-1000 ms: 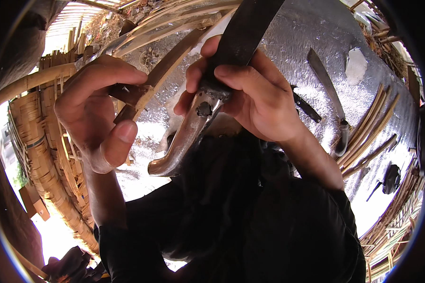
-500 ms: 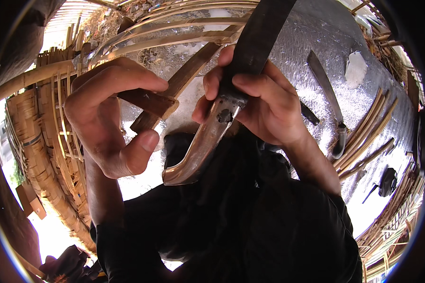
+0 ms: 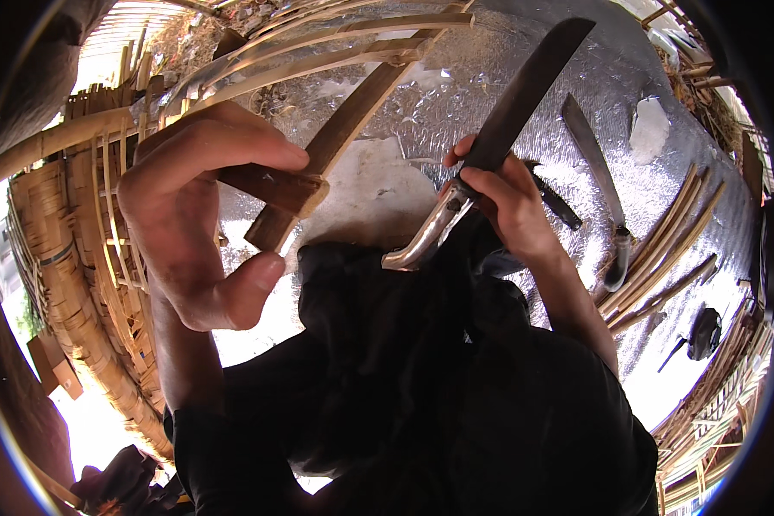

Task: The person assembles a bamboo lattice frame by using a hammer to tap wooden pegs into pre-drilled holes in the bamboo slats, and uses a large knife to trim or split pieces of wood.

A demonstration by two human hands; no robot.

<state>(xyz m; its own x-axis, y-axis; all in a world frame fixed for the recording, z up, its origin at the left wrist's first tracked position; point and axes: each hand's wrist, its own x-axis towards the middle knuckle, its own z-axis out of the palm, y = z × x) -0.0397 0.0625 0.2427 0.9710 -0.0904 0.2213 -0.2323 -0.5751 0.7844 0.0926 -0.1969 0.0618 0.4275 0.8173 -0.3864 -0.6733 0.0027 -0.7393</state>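
Observation:
My right hand [image 3: 514, 199] grips a machete [image 3: 529, 96] where its dark blade meets the shiny, curved handle. The blade points up and away to the right, with the handle's end toward my lap. On the left, my left hand [image 3: 185, 219] is curled, index finger bent over and thumb apart below. Under that index finger is a dark brown piece of bamboo [image 3: 299, 194] with a pale end, crossing a long bamboo slat [image 3: 353, 116]. The grip's hidden side does not show how the other fingers hold it.
A second long knife [image 3: 595, 155] lies on the silvery sheet [image 3: 490, 52] at the right, beside bundled bamboo strips [image 3: 662, 241]. A short dark-handled tool [image 3: 557, 205] lies near my right wrist. Several long strips [image 3: 318, 52] arch across the far left. Woven bamboo [image 3: 77, 284] stands left.
My right hand has moved the machete away and to the right, farther from my left hand. The bamboo slat has shifted slightly; my left hand has barely moved.

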